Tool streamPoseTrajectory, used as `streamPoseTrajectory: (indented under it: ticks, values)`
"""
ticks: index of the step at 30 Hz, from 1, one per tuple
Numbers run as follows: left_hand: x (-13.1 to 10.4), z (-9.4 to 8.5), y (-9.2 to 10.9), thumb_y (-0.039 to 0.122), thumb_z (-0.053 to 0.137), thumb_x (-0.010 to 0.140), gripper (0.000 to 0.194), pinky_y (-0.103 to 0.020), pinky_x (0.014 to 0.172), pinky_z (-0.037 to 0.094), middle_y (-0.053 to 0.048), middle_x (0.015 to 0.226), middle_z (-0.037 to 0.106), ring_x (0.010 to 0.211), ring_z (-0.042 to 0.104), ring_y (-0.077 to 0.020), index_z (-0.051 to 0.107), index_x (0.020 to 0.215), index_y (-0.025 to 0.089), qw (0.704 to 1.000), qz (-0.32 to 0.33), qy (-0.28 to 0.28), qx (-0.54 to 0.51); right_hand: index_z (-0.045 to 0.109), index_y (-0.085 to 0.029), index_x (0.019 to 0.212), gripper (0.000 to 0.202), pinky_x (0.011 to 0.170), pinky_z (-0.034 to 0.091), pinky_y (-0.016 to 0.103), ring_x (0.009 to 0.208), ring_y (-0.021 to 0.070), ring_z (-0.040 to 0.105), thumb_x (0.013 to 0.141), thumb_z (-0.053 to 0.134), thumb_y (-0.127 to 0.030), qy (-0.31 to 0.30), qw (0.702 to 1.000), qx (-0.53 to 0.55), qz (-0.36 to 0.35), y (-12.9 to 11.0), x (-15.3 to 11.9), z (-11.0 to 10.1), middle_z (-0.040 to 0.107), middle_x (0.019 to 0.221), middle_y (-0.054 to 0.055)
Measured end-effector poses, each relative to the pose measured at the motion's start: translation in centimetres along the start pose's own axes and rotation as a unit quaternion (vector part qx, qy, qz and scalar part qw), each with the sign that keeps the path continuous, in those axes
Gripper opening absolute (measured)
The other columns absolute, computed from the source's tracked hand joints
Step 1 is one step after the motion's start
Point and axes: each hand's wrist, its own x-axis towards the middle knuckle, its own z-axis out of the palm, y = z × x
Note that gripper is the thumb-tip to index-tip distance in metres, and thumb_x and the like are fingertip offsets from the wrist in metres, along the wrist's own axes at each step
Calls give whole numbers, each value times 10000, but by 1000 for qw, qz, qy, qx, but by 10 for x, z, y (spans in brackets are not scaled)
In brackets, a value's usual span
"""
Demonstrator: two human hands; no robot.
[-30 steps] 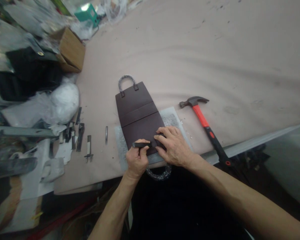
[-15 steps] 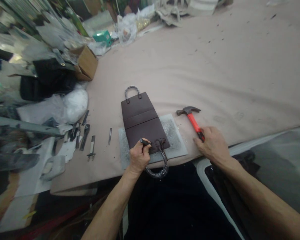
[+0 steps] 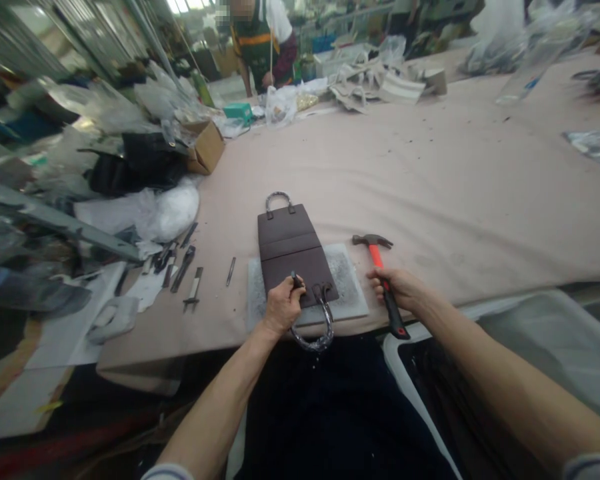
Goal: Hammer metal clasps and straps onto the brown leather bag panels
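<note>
A flat dark-brown leather bag panel (image 3: 293, 257) with looped handles lies just below the frame's centre on a grey speckled cutting slab (image 3: 353, 293). The left hand (image 3: 281, 308) clamps a slim dark metal punch (image 3: 296, 280) upright on its near edge. The right hand (image 3: 400, 290) grips a red-and-black claw hammer (image 3: 383, 280), head resting on the pink table (image 3: 430, 173). Judging by this, no blow has landed yet; punching remains.
</note>
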Motion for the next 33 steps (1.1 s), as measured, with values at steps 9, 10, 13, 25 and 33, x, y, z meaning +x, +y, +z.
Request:
streamPoseTrajectory:
  ticks: [9,10,13,25,33]
  values:
    - [-4,2,-3,229,553,929,138,-302,803,601,-55,896,743,822,735,-194,653,1021,203,999,39,-5,29,474,-219,799,262,410,295,224,416,93,350,996,436,-389,58,989,-13,-135,-29,-51,29,405,565,-62]
    - [-4,2,-3,232,556,931,141,-300,803,603,-55,905,745,825,737,-193,653,1029,201,999,44,-4,30,492,-219,806,285,431,301,233,442,102,388,997,445,-426,70,978,-57,-189,-36,-66,30,438,581,-48]
    - [-5,3,-3,210,566,928,133,-296,795,604,-57,926,751,832,741,-192,649,1031,197,998,55,0,28,477,-226,759,355,496,276,271,491,130,416,993,437,-491,115,881,-268,-372,-49,-104,34,483,584,-18]
    - [-5,7,-5,183,582,922,138,-293,799,602,-52,941,756,845,742,-195,643,1045,199,998,61,13,22,488,-242,812,361,484,278,296,427,142,385,1061,320,-443,224,721,-385,-531,-60,-149,42,480,530,-10]
    - [-5,7,-4,180,585,916,110,-274,741,587,-45,893,750,797,738,-194,647,1003,208,997,56,4,43,525,-202,824,363,496,157,301,422,134,367,1059,341,-409,115,667,-592,-437,-39,-128,37,530,542,3]
